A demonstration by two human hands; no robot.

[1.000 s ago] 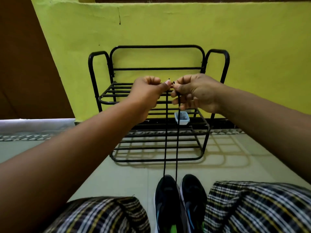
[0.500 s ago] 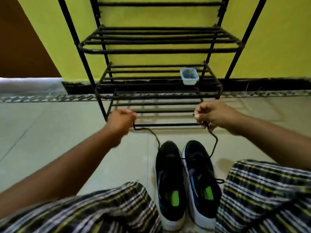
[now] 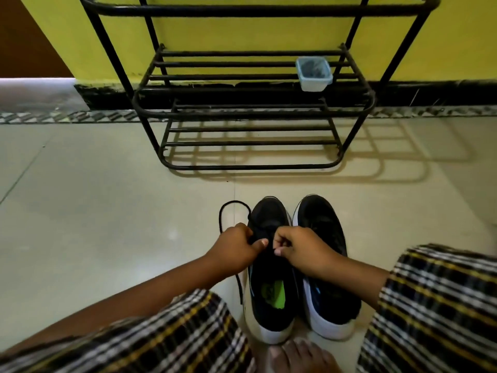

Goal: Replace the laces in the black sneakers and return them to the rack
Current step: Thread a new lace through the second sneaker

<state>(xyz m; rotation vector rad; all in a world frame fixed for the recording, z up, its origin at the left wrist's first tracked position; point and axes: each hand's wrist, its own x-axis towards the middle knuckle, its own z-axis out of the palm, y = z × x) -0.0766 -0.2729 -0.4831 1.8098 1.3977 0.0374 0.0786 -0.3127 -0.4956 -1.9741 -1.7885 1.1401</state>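
Both our hands, left (image 3: 236, 247) and right (image 3: 301, 247), have dropped from spread apart to the left sneaker (image 3: 269, 265), each pinching lace (image 3: 228, 208), so we judge threading begins.

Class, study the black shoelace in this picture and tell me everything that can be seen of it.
The black shoelace is a thin, round cord. It runs from the left sneaker, arcs in a loose loop over the pale floor, and passes into the left hand. A free end trails down beside the sneaker's sole. The right hand pinches at the sneaker's eyelets; lace there is hidden.
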